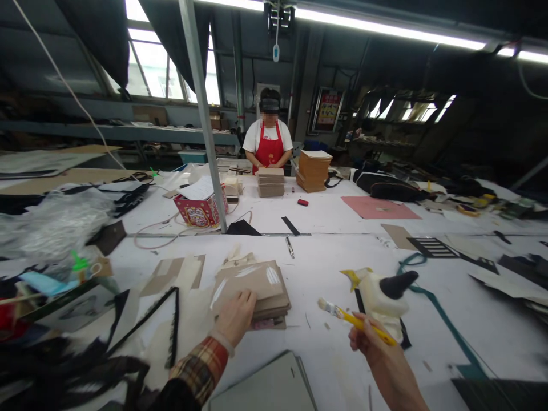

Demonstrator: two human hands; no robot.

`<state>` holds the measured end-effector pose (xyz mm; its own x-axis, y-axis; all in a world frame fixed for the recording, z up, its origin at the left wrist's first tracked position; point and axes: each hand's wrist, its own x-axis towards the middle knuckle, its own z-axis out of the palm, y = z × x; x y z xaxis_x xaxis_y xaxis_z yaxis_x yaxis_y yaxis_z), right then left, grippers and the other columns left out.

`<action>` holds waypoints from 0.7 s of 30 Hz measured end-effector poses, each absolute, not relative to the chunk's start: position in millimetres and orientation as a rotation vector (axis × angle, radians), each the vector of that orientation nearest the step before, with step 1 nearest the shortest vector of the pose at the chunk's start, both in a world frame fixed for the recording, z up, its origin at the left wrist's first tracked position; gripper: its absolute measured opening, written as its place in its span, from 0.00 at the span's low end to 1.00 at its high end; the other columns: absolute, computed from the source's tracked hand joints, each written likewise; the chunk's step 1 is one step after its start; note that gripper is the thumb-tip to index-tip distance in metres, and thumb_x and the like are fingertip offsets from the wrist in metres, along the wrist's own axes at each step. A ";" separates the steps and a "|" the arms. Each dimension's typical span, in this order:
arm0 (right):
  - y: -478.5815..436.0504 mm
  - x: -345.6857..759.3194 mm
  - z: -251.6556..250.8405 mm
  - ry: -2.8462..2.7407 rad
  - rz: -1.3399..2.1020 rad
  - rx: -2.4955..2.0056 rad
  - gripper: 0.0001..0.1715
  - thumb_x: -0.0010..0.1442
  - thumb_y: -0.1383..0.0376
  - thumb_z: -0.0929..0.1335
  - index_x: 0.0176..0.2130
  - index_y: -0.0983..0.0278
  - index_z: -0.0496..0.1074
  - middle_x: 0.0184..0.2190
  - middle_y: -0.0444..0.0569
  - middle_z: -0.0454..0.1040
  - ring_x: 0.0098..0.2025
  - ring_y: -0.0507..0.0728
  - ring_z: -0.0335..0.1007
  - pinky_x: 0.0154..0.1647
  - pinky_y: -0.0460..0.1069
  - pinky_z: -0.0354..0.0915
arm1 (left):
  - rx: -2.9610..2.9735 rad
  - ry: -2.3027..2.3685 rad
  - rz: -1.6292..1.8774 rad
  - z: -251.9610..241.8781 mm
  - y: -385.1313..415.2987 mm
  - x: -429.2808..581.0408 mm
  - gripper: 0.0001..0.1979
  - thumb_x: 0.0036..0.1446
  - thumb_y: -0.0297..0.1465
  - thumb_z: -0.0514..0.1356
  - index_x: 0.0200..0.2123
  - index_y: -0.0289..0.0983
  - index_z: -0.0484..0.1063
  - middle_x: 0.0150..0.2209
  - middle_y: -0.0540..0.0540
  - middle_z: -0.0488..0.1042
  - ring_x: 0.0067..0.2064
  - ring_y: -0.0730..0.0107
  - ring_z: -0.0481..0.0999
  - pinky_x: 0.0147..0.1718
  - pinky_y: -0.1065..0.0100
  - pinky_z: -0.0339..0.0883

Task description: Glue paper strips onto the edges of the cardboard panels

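My left hand [236, 317] is on the near edge of a brown cardboard piece [246, 282], with its fingers bent over the top and the thumb mostly hidden. White streaks mark this piece, which tops a small stack of similar cardboard pieces [274, 311]. A paintbrush [342, 313] with a yellow handle and pale bristles is in my closed right hand [377, 348], held above the table with its bristles toward the stack. Just behind that hand stands a whitish container [379, 299], with a black pointed piece and a yellow part on it.
Grey boards [265, 388] lie at the near edge. Black strips [173, 325] and plastic wrap [64, 222] crowd the left. A metal post [201, 103] rises beside a red patterned box [197, 211]. Across the table, a person in a red apron [269, 149] stands behind stacked boards [271, 182].
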<state>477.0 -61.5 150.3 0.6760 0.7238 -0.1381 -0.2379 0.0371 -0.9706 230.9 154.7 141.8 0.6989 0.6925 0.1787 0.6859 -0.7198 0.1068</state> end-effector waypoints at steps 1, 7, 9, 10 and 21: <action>-68.8 470.1 147.5 -0.450 0.793 -1.363 0.24 0.54 0.50 0.69 0.46 0.62 0.72 0.27 0.47 0.73 0.30 0.56 0.68 0.33 0.51 0.65 | 2.858 1.205 0.378 153.7 151.4 224.7 0.12 0.61 0.24 0.45 0.35 0.37 0.67 0.36 0.45 0.71 0.40 0.65 0.71 0.35 0.66 0.64; -78.7 405.1 131.0 -0.719 0.869 -1.516 0.25 0.57 0.45 0.64 0.39 0.63 0.72 0.24 0.46 0.73 0.27 0.55 0.67 0.31 0.50 0.64 | 1.830 1.311 1.333 199.1 102.8 185.1 0.10 0.55 0.38 0.58 0.34 0.37 0.67 0.32 0.50 0.72 0.33 0.72 0.73 0.34 0.70 0.69; -76.1 379.9 126.6 -0.781 0.842 -1.541 0.22 0.57 0.46 0.65 0.33 0.62 0.70 0.25 0.44 0.71 0.29 0.54 0.66 0.33 0.48 0.63 | 1.336 1.263 1.381 194.6 74.4 180.8 0.14 0.49 0.40 0.63 0.33 0.37 0.66 0.29 0.52 0.70 0.32 0.72 0.73 0.31 0.71 0.70; -75.5 368.1 124.8 -0.799 0.834 -1.553 0.21 0.57 0.47 0.65 0.31 0.62 0.68 0.25 0.43 0.69 0.29 0.54 0.66 0.33 0.47 0.63 | 1.133 1.226 1.370 189.2 58.9 180.9 0.15 0.47 0.40 0.64 0.32 0.37 0.65 0.29 0.52 0.70 0.32 0.73 0.72 0.31 0.71 0.71; -137.4 345.5 95.1 -0.944 0.852 -1.802 0.13 0.54 0.57 0.67 0.27 0.60 0.60 0.23 0.39 0.61 0.27 0.52 0.60 0.28 0.45 0.57 | 0.382 1.273 1.095 109.1 -70.4 145.8 0.26 0.35 0.40 0.71 0.36 0.41 0.63 0.31 0.52 0.75 0.32 0.67 0.77 0.35 0.61 0.75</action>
